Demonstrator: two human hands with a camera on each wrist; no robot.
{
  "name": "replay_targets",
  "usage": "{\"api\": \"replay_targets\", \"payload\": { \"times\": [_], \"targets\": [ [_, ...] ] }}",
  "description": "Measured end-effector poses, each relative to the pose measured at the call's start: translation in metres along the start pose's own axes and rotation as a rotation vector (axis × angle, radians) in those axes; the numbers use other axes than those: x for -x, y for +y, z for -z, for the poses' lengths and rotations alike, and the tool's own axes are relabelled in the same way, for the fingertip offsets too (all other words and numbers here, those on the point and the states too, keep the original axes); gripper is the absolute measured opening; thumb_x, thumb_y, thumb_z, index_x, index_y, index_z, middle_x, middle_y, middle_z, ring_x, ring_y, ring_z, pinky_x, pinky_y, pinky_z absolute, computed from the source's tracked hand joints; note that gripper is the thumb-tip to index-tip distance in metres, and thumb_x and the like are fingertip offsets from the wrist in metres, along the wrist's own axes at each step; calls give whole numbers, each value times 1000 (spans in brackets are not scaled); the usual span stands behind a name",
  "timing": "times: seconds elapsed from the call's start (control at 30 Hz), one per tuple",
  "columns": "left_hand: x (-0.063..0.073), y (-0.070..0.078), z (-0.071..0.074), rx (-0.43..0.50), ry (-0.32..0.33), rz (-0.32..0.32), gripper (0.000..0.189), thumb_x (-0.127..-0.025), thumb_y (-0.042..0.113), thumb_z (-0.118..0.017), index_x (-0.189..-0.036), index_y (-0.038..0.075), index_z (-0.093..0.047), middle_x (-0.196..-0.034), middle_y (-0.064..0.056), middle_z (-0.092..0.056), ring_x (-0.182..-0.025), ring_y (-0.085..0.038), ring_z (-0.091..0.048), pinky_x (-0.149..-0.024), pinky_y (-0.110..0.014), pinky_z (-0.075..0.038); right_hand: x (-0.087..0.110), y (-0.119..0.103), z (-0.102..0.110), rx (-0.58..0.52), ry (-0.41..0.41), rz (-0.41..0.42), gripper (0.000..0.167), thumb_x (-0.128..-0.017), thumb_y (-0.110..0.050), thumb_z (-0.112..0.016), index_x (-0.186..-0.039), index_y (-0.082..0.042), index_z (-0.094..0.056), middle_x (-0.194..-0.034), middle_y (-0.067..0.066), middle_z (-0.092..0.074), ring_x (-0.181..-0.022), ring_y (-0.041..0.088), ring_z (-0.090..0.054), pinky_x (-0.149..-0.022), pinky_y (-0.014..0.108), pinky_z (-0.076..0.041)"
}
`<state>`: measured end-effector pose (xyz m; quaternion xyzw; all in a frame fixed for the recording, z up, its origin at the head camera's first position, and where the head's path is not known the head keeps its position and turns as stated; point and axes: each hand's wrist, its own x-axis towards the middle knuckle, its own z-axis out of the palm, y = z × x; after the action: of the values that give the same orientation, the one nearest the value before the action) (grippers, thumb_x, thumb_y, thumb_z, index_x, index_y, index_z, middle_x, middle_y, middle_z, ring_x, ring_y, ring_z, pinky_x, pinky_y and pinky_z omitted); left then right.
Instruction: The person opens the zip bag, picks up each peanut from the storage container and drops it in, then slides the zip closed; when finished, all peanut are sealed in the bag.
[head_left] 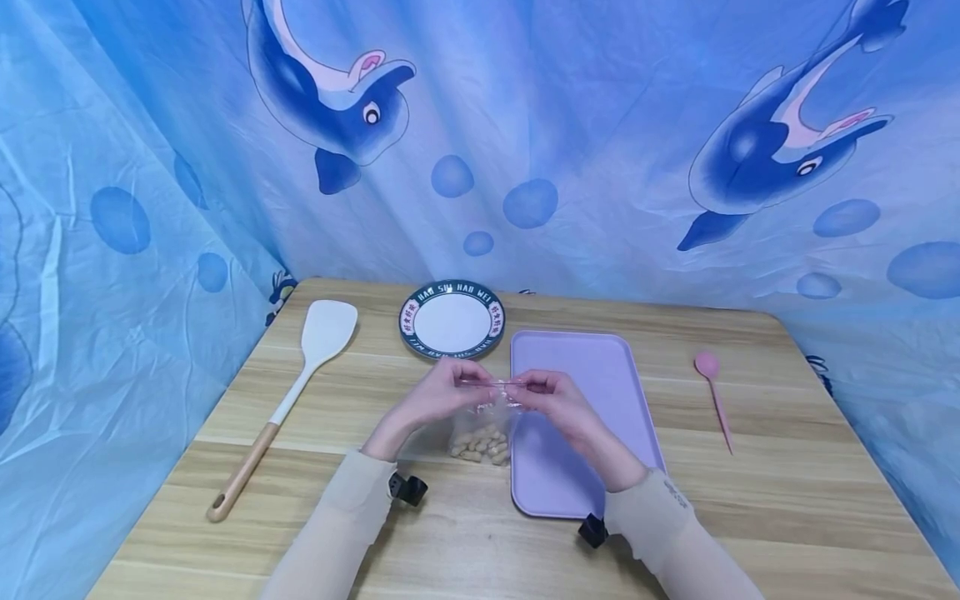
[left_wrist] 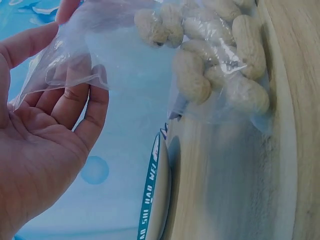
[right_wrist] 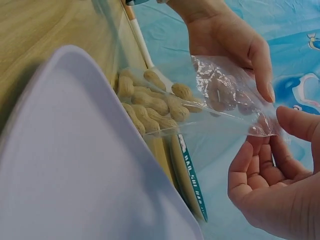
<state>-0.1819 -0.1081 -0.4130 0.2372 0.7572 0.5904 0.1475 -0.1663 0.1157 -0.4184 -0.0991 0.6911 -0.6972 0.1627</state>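
Observation:
A clear plastic bag [head_left: 480, 429] with several unshelled peanuts [right_wrist: 152, 102] in its lower part hangs between both hands, beside the left edge of the purple tray [head_left: 588, 475]. My left hand [head_left: 437, 392] pinches the bag's top edge between thumb and forefinger. On the opposite side of the same edge, my right hand [head_left: 558, 404] pinches it too, above the tray. The fingertips of both hands are close together at the top of the bag. In the left wrist view the left hand's other fingers [left_wrist: 75, 102] lie behind the clear plastic.
A round plate [head_left: 452, 321] with a dark green lettered rim lies behind the hands. At the left is a white spatula [head_left: 328, 329] with a wooden handle, and at the right a small pink spoon [head_left: 707, 365]. A blue dolphin-print curtain [head_left: 600, 125] hangs behind the wooden table [head_left: 450, 542].

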Motion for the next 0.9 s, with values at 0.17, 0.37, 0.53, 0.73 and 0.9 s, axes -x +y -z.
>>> {"api": "replay_targets", "payload": {
  "times": [0.17,0.37,0.53,0.73,0.9],
  "targets": [
    [-2,-2,-2,42,29,21,20,-89,9,-72,-104,-4,-70,-97,-11,-73,-83,-22,-69,-79,-38,-59,0,1,-1,9,37,24,15,-91,-8,-70,-101,3,-72,-91,1,-73,-82,17,-65,-80,32,-53],
    [-7,-7,-5,131,96,46,22,-87,8,-74,-103,-6,-69,-96,-8,-74,-87,-18,-68,-84,-36,-56,-1,2,-1,11,97,28,7,-90,-7,-72,-94,-2,-74,-84,-1,-73,-75,14,-65,-78,32,-53],
    [-6,-10,-8,279,140,133,19,-89,13,-72,-104,3,-72,-94,-4,-75,-88,-18,-68,-91,-40,-51,-2,4,-2,7,135,38,7,-90,-7,-72,-92,-1,-74,-78,-1,-71,-72,13,-64,-76,30,-53],
    [-7,-11,-16,371,155,172,18,-87,13,-74,-105,8,-75,-101,-6,-75,-93,-19,-69,-95,-40,-51,-4,6,-2,-5,164,48,8,-90,-6,-71,-93,2,-74,-76,-1,-70,-70,13,-64,-73,27,-53],
    [-10,-10,-21,344,219,169,22,-86,10,-76,-106,1,-74,-99,-10,-75,-85,-18,-71,-87,-36,-56,-4,6,-2,-12,169,62,15,-90,-4,-72,-98,9,-72,-79,-1,-71,-72,12,-65,-73,28,-54]
  ]
}}
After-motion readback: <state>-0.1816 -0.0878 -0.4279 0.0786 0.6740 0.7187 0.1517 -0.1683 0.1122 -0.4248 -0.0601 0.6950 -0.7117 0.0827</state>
